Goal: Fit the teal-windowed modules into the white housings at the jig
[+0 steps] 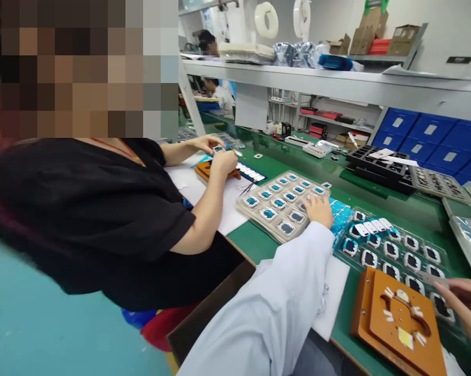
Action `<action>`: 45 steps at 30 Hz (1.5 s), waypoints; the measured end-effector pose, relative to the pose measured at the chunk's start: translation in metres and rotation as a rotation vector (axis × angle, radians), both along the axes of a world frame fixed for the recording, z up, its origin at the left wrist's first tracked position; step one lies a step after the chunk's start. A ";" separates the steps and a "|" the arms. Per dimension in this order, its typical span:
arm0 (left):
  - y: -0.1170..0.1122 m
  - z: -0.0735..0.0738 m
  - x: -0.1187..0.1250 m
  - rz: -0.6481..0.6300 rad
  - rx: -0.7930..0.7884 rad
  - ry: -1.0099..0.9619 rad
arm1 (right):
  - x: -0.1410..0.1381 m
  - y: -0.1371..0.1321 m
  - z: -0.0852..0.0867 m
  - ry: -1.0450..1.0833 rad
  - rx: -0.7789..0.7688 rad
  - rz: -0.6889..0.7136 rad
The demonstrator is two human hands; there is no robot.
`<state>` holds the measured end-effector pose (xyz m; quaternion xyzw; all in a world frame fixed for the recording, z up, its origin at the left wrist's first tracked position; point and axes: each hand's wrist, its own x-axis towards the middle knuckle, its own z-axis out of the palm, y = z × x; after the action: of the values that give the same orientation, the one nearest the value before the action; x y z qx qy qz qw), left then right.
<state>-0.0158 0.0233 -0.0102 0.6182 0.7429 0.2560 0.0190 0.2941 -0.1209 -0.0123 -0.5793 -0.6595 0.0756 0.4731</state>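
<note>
My left hand reaches over the far right side of a beige tray, fingers apart, fingertips on or just above one of its parts. The tray holds rows of small white-rimmed square frames with blue film. At the right edge, my right hand pinches a thin flat pale strip over a clear plastic tray of similar dark-centred frames. Below that hand sits an orange fixture block with a curved slot and small white clips.
A co-worker in black sits at left, both hands over another orange fixture. Blue film sheets lie between the trays. Black trays and blue bins stand at the back right, under a white shelf.
</note>
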 end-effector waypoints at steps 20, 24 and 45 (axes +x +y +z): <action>-0.049 0.013 0.058 -0.823 -0.105 -0.994 | -0.030 0.000 0.009 0.597 -0.251 0.259; -0.059 0.007 0.062 -0.857 -0.269 -1.267 | -0.035 -0.001 0.011 0.610 -0.246 0.284; -0.084 0.013 0.067 -1.058 -0.351 -1.415 | -0.038 -0.009 0.009 0.849 -0.153 0.314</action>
<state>0.0517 -0.0603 0.0023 0.5654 0.2044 0.4175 0.6814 0.2564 -0.1301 -0.0033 -0.4236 -0.4797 0.4254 0.6400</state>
